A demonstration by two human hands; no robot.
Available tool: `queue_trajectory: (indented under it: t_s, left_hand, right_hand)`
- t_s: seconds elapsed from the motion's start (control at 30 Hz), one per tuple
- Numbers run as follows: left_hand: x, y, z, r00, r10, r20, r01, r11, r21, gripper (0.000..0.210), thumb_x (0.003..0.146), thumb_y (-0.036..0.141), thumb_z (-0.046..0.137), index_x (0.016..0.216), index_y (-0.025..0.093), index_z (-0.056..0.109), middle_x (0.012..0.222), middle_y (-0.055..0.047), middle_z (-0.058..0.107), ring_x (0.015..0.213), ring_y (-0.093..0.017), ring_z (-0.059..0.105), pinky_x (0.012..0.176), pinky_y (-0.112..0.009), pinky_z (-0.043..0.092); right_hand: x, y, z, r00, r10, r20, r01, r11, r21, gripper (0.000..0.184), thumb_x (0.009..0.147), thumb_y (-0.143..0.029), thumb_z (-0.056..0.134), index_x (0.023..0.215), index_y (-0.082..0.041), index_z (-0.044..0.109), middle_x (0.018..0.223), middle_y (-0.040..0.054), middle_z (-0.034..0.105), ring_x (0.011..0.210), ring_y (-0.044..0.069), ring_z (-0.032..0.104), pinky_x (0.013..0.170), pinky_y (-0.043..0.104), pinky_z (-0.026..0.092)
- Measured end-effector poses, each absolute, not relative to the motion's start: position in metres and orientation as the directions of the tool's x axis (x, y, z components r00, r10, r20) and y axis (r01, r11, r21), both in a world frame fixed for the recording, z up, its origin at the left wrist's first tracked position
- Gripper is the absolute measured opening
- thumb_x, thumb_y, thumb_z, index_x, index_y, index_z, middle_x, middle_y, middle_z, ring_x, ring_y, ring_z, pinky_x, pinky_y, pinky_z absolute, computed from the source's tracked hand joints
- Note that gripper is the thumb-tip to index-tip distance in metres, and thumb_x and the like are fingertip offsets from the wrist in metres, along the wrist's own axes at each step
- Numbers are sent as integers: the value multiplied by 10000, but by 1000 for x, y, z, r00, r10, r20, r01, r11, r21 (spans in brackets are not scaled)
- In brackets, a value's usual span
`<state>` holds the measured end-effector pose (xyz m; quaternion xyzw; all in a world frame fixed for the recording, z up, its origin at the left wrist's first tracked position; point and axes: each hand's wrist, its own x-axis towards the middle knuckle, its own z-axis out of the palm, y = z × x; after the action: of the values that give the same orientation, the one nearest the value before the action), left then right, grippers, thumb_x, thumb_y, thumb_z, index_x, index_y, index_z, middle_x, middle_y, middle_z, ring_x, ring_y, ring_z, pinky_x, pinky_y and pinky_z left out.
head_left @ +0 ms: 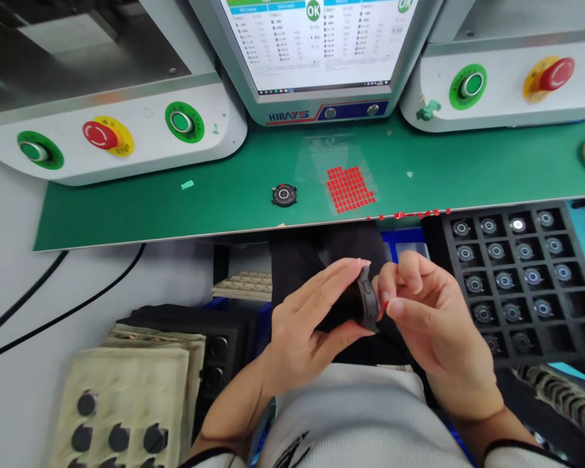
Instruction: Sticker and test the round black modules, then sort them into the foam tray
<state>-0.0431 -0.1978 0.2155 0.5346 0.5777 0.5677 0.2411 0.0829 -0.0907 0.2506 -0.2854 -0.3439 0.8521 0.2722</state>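
Right now, the left hand [305,318] is clamped around the rim of a dark grey, round watch body [369,302], tipped up on edge between thumb and fingers. Just at its three o'clock, the right hand [433,318] pinches a tiny red piece [385,305]; whether that touches the watch, I can't tell. Out at eight o'clock, stacked cream moulded trays [121,377] carry dark round parts; at three, a black gridded tray [560,338] holds rows of round parts. Beyond, on the green bench top [238,201], a black round watch case [284,195] lies at eleven, a red-squared sticker sheet [350,188] at twelve. Farthest, a grey-framed monitor [316,49] shows green OK badges, white consoles [141,136] flanking it at ten and one.
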Motion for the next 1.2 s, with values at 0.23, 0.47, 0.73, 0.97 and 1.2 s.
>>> queue_trajectory:
  t_s: [0.23,0.47,0.73,0.97,1.2]
  left_hand:
    - [-44,-195,221,-308,874,377,403,-239,883,682,853,255,727,1476,274,452,1342,-79,648,1181,-238,662,1039,-364,562]
    - [-45,-194,223,-297,869,394,433,-245,867,658,859,267,718,1467,278,466,1320,-86,661,1142,-238,680,996,-373,588]
    - [-48,-195,225,-277,879,389,471,-229,852,653,869,260,706,1472,292,457,1324,-78,657,1157,-228,668,989,-367,592]
    - [-53,-194,217,-290,862,415,449,-261,855,622,866,242,713,1444,307,494,1326,-62,659,1158,-219,665,997,-366,585]
    - [-58,-187,225,-296,955,31,-371,-144,918,378,989,318,503,1344,233,601,1222,-133,700,935,-220,732,765,-337,641]
  right_hand:
    - [83,-94,254,-694,654,-300,-264,-620,-739,359,718,-128,813,654,-221,472,634,-56,626,588,105,598,570,235,540]
    - [84,-94,252,-715,633,-298,-271,-643,-716,346,731,-90,796,658,-220,483,656,-59,638,612,93,602,584,212,527]
    - [82,-93,251,-699,642,-317,-253,-635,-730,347,730,-87,794,655,-221,483,655,-57,632,619,92,598,597,212,539]
    - [76,-93,247,-704,605,-372,-203,-674,-711,402,664,-177,863,676,-218,463,669,-58,569,612,91,560,581,211,536]
    - [84,-90,244,-568,768,-295,-260,-508,-821,165,779,-310,724,864,-226,612,914,37,557,815,160,567,659,270,539]
